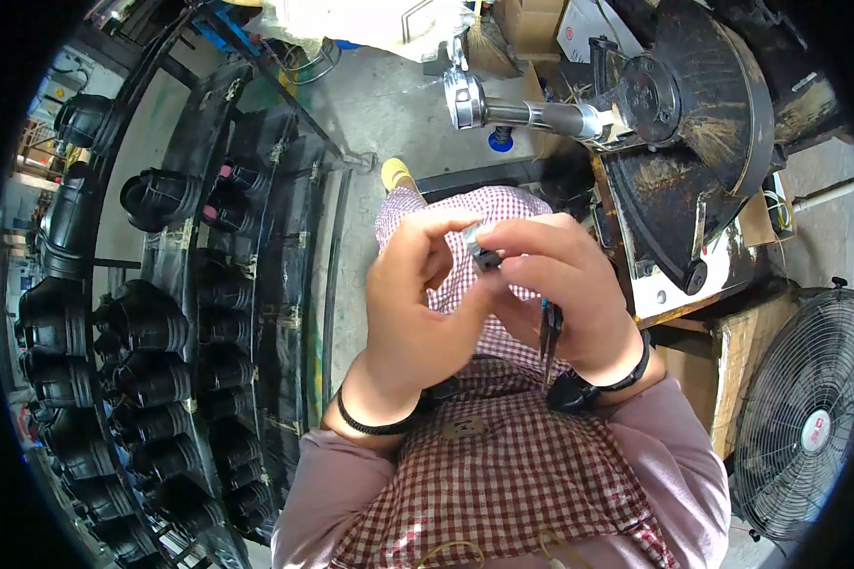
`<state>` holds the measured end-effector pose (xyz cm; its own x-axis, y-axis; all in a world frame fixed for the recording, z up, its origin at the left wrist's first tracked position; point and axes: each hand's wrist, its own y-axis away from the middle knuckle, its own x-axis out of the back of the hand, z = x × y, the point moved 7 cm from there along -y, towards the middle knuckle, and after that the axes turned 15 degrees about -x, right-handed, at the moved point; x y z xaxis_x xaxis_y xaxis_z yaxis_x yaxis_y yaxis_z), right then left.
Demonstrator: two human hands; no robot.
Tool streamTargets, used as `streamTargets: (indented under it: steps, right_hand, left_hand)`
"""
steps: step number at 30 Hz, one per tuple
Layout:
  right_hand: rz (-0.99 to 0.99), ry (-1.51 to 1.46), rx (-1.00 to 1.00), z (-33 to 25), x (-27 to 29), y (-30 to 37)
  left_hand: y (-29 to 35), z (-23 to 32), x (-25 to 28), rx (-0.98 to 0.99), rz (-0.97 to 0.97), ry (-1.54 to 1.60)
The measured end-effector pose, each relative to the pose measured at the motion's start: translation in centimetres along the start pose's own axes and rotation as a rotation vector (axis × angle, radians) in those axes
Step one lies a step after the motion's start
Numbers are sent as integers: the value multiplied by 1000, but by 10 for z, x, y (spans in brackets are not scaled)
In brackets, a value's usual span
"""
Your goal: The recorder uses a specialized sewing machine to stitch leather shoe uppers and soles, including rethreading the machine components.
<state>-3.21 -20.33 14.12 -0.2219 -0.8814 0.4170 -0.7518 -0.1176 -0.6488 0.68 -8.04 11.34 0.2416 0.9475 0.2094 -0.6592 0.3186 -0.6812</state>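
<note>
Well, at far left, black shoes (157,199) in rows on dark racks (192,284). Next, in the middle, above a checked apron (503,455), the left hand (399,313) — curled into a loop, with forefinger tip at the upper end of a small grey part (484,257); cannot tell whether pinching it. Between both hands' fingertips, that part, tilted. Just right of it, the right hand (574,284), forefinger and next finger pressed to the part — and closed around a thin dark tool (549,332), pointing down below the fingers. Farther right, a dark machine (712,104), then a round fan (783,427).
</note>
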Motion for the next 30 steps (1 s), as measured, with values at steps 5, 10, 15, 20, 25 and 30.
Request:
streamTargets:
  steps: [5,10,15,20,25,30]
  right_hand:
    - [70,-249,-334,16,2,-1]
    - [-32,-403,-381,24,-15,-3]
    - [35,-149,-116,13,-20,-4]
    - [8,-293,-142,17,-35,-2]
    - [86,-548,-271,29,-52,-5]
    - [28,-205,-225,22,-57,-17]
  left_hand:
    - [18,-26,3,381,154,528]
    - [25,-33,-1,527,218,863]
    - [30,-40,-8,607,353,1167]
    - [30,-45,-6,590,288,1225]
    - [33,-52,4,583,198,1188]
    - [35,-60,20,574,205,1183]
